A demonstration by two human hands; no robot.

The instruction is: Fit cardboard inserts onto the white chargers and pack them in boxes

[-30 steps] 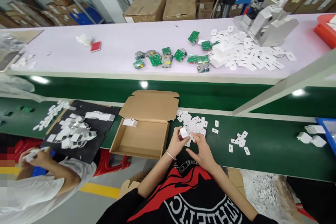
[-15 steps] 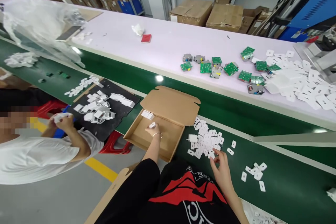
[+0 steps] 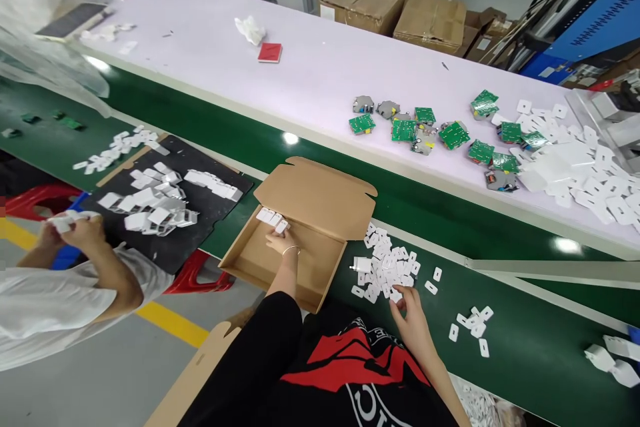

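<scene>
My left hand [image 3: 281, 241] reaches into the open cardboard box [image 3: 313, 260] and grips a small white plastic block [image 3: 281, 226], probably a charger housing. That block sits at the end of a short row of similar white blocks [image 3: 269, 216] along the box's back left corner. My right hand [image 3: 411, 313] rests at the near edge of a pile of small white slotted plates [image 3: 387, 265]. Its thumb and fingertips close on one white plate [image 3: 396, 295]. A larger white block [image 3: 361, 265] lies at the pile's left side.
Left of the box, a black board [image 3: 200, 227] carries many white housings, and a co-worker's hands [image 3: 75, 230] hold a white piece. Green circuit boards [image 3: 403, 130] and more white plates [image 3: 607, 180] lie on the raised shelf [image 3: 310, 90]. Loose plates [image 3: 473, 323] are scattered at right.
My left hand took a white block from in front of me into the box, then moved it back to the row's end. My right hand went to the plate pile. The view swung left.
</scene>
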